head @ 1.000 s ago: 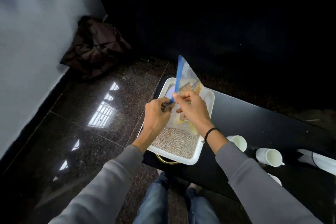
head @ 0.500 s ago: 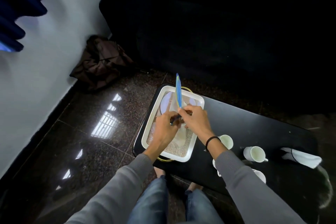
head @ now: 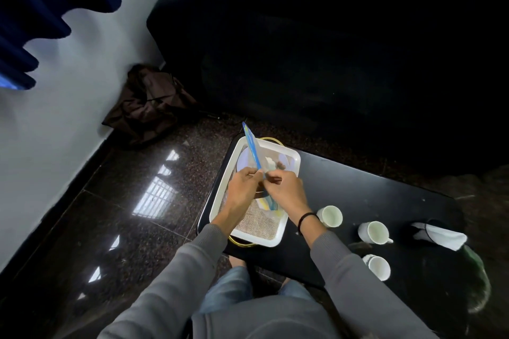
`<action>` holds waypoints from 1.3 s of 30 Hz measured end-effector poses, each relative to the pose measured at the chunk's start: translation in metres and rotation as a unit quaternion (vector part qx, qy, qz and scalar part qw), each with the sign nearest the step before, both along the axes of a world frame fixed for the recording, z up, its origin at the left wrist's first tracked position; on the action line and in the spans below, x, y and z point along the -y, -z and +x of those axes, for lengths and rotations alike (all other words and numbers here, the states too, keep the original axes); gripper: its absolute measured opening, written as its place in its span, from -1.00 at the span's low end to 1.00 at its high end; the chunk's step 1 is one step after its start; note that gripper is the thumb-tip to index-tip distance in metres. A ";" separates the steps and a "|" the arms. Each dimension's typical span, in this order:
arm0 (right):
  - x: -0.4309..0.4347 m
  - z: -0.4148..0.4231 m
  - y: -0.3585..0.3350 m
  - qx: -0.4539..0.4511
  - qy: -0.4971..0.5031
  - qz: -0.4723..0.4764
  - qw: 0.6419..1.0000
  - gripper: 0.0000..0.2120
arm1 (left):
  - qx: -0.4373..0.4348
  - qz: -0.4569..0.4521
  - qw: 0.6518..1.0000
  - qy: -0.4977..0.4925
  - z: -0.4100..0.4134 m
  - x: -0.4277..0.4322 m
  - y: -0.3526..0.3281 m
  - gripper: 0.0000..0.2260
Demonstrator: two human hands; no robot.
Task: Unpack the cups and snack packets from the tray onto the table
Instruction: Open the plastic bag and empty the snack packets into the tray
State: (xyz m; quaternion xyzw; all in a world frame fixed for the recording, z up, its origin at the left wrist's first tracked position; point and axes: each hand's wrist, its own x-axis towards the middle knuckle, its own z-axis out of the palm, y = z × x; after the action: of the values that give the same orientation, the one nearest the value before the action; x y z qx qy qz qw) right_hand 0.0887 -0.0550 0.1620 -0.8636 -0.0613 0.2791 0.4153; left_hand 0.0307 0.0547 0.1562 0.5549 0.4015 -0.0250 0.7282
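Note:
A white tray (head: 220, 195) with a woven mat liner sits on the left end of a black table (head: 358, 201). Above the tray, my left hand (head: 241, 187) and my right hand (head: 286, 190) both pinch the blue top strip of a clear zip bag (head: 252, 146) that holds snack packets. The bag stands edge-on over the tray, its lower part showing yellow and blue between my wrists. Three white cups stand on the table to the right of the tray: one near my right wrist (head: 330, 216), one further right (head: 374, 232), one nearer me (head: 377, 267).
A white cloth-wrapped dark object (head: 438, 235) lies at the table's right end. A dark brown bag (head: 148, 102) slumps on the glossy floor by the white wall. A black sofa (head: 330, 49) fills the background. My knees are under the table's near edge.
The camera has pulled back and up, so more wall and table show. My hands have stayed together on the bag's blue strip, and the bag has turned edge-on to me.

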 end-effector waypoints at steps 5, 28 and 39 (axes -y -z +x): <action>0.003 -0.005 0.001 0.001 0.002 0.012 1.000 -0.77 | -0.010 -0.011 1.000 0.001 -0.002 -0.003 -0.001 -0.82; 0.010 0.000 -0.008 0.022 -0.001 -0.063 0.998 -0.84 | -0.055 0.024 0.993 0.099 0.006 -0.012 0.005 -0.90; 0.019 0.007 -0.007 0.062 0.039 -0.105 0.992 -0.88 | -0.108 0.124 0.979 0.119 0.007 -0.023 0.004 -0.81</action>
State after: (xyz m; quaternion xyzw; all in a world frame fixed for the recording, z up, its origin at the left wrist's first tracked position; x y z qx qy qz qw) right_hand 0.0957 -0.0745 0.1686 -0.9198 -0.0230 0.2138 0.3283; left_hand 0.0376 0.0775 0.1523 0.6788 0.4089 -0.1206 0.5979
